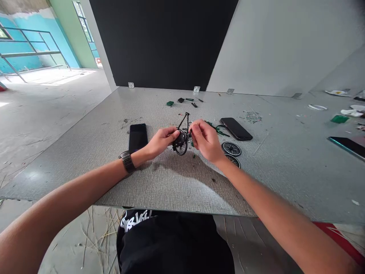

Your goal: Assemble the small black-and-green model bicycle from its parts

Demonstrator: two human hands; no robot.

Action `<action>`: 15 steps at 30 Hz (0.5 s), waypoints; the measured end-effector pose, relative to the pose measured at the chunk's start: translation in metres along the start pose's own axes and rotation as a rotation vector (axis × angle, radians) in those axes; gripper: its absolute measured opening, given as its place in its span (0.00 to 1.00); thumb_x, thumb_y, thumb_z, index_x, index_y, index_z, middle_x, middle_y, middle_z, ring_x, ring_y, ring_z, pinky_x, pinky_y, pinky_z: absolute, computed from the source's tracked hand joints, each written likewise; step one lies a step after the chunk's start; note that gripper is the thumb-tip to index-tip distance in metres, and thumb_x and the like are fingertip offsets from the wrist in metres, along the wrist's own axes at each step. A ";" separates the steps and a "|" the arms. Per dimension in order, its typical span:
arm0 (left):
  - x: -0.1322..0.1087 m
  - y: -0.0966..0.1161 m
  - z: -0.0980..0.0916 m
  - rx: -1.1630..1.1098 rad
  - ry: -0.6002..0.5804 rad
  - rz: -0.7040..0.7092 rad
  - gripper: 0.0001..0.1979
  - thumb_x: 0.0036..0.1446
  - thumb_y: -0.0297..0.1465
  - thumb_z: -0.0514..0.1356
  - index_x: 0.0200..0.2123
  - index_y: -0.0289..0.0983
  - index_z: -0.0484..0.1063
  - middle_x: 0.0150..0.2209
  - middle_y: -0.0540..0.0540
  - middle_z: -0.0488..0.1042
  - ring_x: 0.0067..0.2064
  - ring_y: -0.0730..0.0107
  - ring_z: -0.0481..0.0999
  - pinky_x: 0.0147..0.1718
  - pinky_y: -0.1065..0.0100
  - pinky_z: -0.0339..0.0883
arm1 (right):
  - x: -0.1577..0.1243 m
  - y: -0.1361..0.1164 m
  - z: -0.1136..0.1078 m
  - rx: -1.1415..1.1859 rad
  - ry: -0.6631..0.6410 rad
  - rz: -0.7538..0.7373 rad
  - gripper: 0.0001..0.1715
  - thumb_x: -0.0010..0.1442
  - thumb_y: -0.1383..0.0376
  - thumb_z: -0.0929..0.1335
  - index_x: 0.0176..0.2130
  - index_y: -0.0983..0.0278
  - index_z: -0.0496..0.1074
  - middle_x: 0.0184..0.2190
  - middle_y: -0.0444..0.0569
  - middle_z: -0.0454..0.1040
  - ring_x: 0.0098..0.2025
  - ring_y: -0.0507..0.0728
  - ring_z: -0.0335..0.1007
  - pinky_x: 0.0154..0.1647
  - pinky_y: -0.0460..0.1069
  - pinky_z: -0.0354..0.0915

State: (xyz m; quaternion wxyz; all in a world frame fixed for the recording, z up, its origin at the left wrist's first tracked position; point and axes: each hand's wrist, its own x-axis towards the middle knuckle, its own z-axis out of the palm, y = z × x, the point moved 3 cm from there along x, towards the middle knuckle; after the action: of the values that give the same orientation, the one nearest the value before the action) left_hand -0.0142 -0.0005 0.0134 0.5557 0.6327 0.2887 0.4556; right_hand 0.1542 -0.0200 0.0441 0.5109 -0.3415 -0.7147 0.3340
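Observation:
A small black model bicycle frame (182,121) with a spoked wheel (181,149) at its near end is held up over the table. My left hand (163,141), with a dark watch on its wrist, pinches it from the left near the wheel. On the other side my right hand (205,140) has its fingers pressed together close to the frame; whatever is between them is hidden. Two loose spoked wheels (231,148) lie just right of my right hand, one partly overlapped. Behind that hand are thin green and black parts (218,128).
A phone (138,137) lies left of my hands and another phone (236,128) lies to the right. Small green and dark pieces (180,100) are scattered toward the black upright panel (162,42). At the far right are a third phone (348,146) and a green piece (339,119).

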 end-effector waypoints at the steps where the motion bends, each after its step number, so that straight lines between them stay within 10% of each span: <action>1: -0.001 0.001 0.002 -0.011 -0.002 -0.001 0.17 0.63 0.40 0.61 0.28 0.36 0.65 0.27 0.52 0.60 0.28 0.76 0.59 0.29 0.69 0.55 | 0.000 0.001 0.000 -0.035 -0.008 0.000 0.24 0.69 0.46 0.63 0.30 0.59 0.61 0.19 0.38 0.55 0.19 0.49 0.51 0.19 0.48 0.48; 15: 0.011 -0.003 -0.017 -0.142 0.055 0.011 0.12 0.58 0.36 0.66 0.32 0.34 0.69 0.32 0.48 0.69 0.34 0.74 0.68 0.35 0.69 0.62 | -0.007 -0.005 0.005 -0.080 -0.076 -0.022 0.23 0.72 0.49 0.61 0.30 0.60 0.63 0.20 0.39 0.57 0.21 0.49 0.51 0.22 0.48 0.49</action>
State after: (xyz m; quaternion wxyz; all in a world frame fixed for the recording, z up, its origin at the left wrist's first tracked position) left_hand -0.0245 0.0170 0.0129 0.5887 0.5804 0.2671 0.4951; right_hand 0.1508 -0.0287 0.0436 0.4730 -0.3407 -0.7501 0.3123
